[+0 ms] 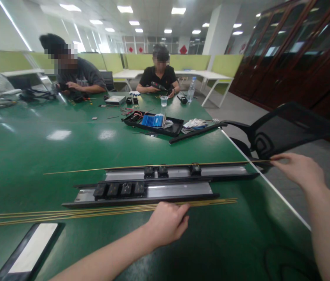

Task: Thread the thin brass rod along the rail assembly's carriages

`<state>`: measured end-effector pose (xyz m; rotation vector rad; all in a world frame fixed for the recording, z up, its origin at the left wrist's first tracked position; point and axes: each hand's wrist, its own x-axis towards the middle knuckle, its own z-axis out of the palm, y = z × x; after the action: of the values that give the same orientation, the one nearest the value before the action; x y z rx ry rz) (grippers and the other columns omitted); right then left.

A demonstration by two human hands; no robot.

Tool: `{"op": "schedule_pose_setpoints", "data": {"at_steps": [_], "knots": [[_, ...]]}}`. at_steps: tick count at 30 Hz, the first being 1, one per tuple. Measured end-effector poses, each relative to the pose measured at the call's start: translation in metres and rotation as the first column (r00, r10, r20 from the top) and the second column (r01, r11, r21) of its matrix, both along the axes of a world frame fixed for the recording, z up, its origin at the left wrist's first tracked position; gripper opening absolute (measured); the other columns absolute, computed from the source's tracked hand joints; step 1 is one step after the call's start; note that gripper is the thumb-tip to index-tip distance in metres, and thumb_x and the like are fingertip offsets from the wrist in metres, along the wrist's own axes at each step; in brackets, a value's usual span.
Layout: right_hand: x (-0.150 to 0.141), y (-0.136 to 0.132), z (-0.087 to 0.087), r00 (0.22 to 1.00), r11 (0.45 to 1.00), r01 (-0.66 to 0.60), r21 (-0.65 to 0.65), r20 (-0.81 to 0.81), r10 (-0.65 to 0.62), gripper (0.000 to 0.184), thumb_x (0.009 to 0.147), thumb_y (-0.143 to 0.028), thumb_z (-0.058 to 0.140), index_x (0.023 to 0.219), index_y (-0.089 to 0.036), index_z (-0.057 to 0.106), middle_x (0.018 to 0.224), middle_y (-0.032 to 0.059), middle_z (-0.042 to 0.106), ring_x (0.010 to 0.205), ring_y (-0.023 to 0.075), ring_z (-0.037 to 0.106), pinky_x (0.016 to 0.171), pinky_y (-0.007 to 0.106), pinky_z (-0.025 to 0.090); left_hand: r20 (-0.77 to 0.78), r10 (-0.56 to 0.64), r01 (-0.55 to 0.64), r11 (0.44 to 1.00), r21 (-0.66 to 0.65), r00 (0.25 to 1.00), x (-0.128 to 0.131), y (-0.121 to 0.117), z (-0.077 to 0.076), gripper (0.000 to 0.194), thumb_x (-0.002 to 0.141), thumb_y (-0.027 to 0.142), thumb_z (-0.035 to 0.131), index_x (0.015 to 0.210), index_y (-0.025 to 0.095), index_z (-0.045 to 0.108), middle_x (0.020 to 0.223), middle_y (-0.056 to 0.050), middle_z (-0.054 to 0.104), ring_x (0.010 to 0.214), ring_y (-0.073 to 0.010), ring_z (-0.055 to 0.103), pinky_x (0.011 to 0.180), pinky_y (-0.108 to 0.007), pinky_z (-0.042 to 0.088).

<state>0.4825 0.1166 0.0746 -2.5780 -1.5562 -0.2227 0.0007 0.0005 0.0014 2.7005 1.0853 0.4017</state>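
Note:
My right hand (301,171) pinches one end of a long thin brass-coloured rod (220,163) past the table's right edge. This rod stretches leftward along the far side of two dark-edged metal channels. Black blocks (126,189) sit grouped in the near channel (179,190), with more blocks (162,171) spread along the far channel (223,171). My left hand (167,222) is closed at a bundle of similar brass rods (109,211) in front of the near channel. Its fingertips meet the rods, though part of the grip is hidden.
A black-and-white flat case (31,249) lies at front left. Farther back are a black tray (175,125) with a blue item, gloves (194,125), a dark strip (194,134), a cup (164,101) and a bottle (192,89). A mesh chair (288,128) stands right. People sit across the table.

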Motion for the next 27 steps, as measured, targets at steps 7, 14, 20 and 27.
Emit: {"op": "schedule_pose_setpoints", "data": {"at_steps": [7, 14, 20, 27], "knots": [[-0.0078, -0.0039, 0.0052, 0.998, 0.998, 0.067, 0.008, -0.011, -0.067, 0.050, 0.076, -0.063, 0.052, 0.107, -0.033, 0.077, 0.112, 0.0104, 0.074, 0.093, 0.0349, 0.066, 0.065, 0.039, 0.046, 0.000, 0.001, -0.001, 1.000, -0.003, 1.000, 0.0001, -0.0007, 0.0005, 0.034, 0.096, 0.027, 0.049, 0.128, 0.018, 0.056, 0.081, -0.005, 0.073, 0.071, -0.0231, 0.072, 0.063, -0.031, 0.054], [-0.0067, -0.0035, 0.0039, 0.997, 0.997, 0.071, 0.017, -0.021, -0.070, 0.049, 0.077, -0.062, 0.051, 0.106, -0.032, 0.077, 0.112, 0.0108, 0.074, 0.092, 0.0346, 0.067, 0.066, 0.040, 0.047, 0.013, -0.012, 0.012, 1.000, -0.006, 1.000, -0.0004, -0.0008, 0.0007, 0.034, 0.096, 0.026, 0.049, 0.129, 0.017, 0.055, 0.082, -0.006, 0.074, 0.072, -0.0221, 0.072, 0.064, -0.030, 0.054], [-0.0015, -0.0027, 0.0008, 0.998, 0.996, 0.064, 0.058, -0.002, -0.064, 0.047, 0.078, -0.062, 0.052, 0.104, -0.033, 0.077, 0.108, 0.0105, 0.075, 0.090, 0.0354, 0.068, 0.065, 0.042, 0.048, 0.004, -0.004, 0.004, 1.000, -0.014, 1.000, -0.0002, -0.0005, 0.0014, 0.034, 0.097, 0.027, 0.049, 0.128, 0.018, 0.055, 0.082, -0.005, 0.073, 0.072, -0.0227, 0.072, 0.064, -0.031, 0.054], [-0.0027, -0.0046, 0.0014, 0.996, 0.996, 0.092, 0.023, -0.003, -0.092, 0.054, 0.080, -0.066, 0.048, 0.112, -0.032, 0.076, 0.116, 0.0132, 0.074, 0.094, 0.0374, 0.068, 0.067, 0.043, 0.049, -0.016, 0.001, -0.002, 1.000, -0.027, 1.000, 0.0007, -0.0012, 0.0021, 0.032, 0.096, 0.027, 0.049, 0.126, 0.018, 0.057, 0.083, -0.006, 0.074, 0.073, -0.0234, 0.073, 0.065, -0.032, 0.055]]}}
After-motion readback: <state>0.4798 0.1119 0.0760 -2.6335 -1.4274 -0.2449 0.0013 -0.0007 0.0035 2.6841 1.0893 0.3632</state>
